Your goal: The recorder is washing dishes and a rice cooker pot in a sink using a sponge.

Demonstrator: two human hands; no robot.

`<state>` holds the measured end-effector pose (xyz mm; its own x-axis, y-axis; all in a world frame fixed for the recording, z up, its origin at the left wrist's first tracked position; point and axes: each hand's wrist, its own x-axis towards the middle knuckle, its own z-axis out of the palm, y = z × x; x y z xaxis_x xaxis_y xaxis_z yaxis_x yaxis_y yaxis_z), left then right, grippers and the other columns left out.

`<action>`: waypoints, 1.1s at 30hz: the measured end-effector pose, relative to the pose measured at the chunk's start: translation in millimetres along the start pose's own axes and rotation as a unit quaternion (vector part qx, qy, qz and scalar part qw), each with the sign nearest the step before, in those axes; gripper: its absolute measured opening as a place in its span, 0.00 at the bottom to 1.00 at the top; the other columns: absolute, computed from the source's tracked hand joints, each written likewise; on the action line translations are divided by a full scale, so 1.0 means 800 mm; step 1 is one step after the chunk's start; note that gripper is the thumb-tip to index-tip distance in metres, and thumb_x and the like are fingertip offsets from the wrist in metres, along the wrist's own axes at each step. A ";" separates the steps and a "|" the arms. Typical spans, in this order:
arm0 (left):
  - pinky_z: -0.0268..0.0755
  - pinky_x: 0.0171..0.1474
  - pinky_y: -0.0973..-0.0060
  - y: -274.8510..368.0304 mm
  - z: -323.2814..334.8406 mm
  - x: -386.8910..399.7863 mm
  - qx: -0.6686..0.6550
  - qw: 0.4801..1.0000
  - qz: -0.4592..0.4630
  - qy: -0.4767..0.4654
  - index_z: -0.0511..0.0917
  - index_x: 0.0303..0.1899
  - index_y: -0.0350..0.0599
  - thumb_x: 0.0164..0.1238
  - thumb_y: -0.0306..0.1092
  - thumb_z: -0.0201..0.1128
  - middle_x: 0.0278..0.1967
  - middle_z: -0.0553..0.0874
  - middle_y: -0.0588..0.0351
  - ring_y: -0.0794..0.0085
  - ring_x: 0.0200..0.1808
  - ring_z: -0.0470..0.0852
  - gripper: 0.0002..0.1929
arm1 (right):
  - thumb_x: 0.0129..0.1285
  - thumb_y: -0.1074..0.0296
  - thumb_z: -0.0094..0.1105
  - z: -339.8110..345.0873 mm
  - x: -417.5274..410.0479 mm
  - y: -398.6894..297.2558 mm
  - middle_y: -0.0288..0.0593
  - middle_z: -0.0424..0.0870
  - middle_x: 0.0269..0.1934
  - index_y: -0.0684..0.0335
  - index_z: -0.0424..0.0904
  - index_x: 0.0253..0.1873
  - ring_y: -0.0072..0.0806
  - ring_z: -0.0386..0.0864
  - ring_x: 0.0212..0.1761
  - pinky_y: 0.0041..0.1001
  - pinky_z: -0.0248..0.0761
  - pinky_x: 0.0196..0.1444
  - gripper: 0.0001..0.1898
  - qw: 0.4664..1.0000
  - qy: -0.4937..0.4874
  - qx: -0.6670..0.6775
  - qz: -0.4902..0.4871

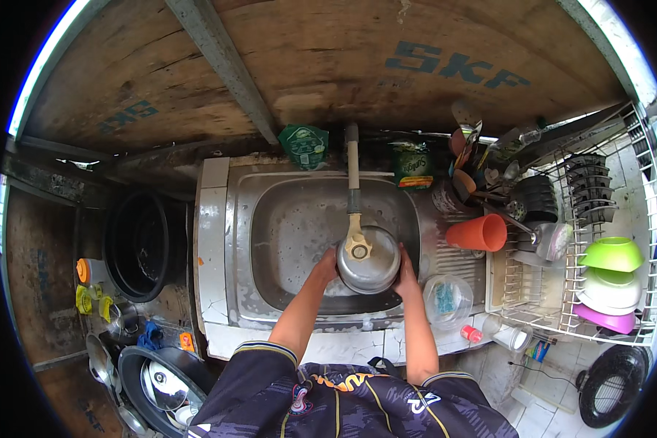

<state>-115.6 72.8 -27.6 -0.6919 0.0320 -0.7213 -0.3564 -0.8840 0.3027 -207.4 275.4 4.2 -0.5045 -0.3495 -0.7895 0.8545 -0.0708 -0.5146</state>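
Between my two hands is a round metal pot (pixel 369 274), held over the right part of a stainless steel sink (pixel 295 219). My left hand (pixel 329 266) grips the pot's left side, and my right hand (pixel 406 274) grips its right side. The beige tap (pixel 355 230) with its round knob (pixel 359 250) stands over the pot and covers part of it. Whether water is running cannot be seen. Wet suds spot the basin floor and the front rim. Right of my right hand sits a clear plastic tub (pixel 448 301) with a blue-green scrubber (pixel 445 295) inside.
Green pouches (pixel 304 147) (pixel 412 164) stand behind the sink. An orange cup (pixel 476 232) lies on the drainboard by a utensil holder (pixel 448 197). A wire dish rack (pixel 566 306) holds bowls (pixel 610 290) at right. At left are a black basin (pixel 137 246) and a tub (pixel 134 358) of dishes.
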 end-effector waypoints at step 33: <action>0.79 0.34 0.36 0.079 0.034 -0.084 0.370 0.927 -0.050 0.038 0.64 0.65 0.50 0.60 0.39 0.56 0.56 0.75 0.43 0.43 0.57 0.74 0.29 | 0.60 0.66 0.61 0.113 -0.118 0.006 0.45 0.85 0.37 0.61 0.81 0.44 0.37 0.82 0.39 0.29 0.72 0.45 0.10 0.502 -0.224 -0.727 -0.413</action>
<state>-108.8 27.8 56.8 -0.5963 0.0379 -0.8018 -0.7683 -0.3164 0.5564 -144.5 223.4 106.2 -0.2553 -0.9594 -0.1201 -0.7792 0.2777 -0.5619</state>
